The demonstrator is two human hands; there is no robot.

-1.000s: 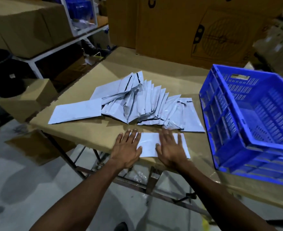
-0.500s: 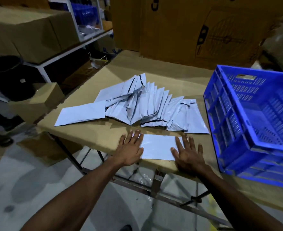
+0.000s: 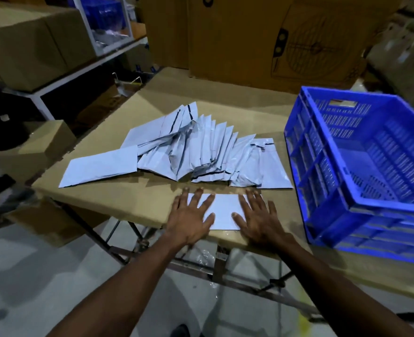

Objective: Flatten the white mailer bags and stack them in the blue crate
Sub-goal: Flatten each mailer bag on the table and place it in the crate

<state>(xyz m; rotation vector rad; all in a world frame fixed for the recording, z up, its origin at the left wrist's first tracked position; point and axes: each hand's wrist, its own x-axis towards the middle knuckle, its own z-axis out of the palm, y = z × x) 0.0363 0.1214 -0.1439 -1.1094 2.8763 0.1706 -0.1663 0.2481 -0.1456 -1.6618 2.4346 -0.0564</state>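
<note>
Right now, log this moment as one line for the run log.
step: flattening | left hand: flat on mailer bag | right hand: flat on same bag | pile of bags: waiting behind | blue crate: no bags visible

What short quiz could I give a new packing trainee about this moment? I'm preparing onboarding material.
1. True or false: both hands lie flat on one mailer bag.
2. Which side of the table holds the blue crate, the person's left or right?
3. Is any bag visible inside the crate?

Key
1. True: the left hand and right hand press it with straight fingers.
2. Right.
3. No; its floor shows none, and the pile of bags is on the table.
</note>
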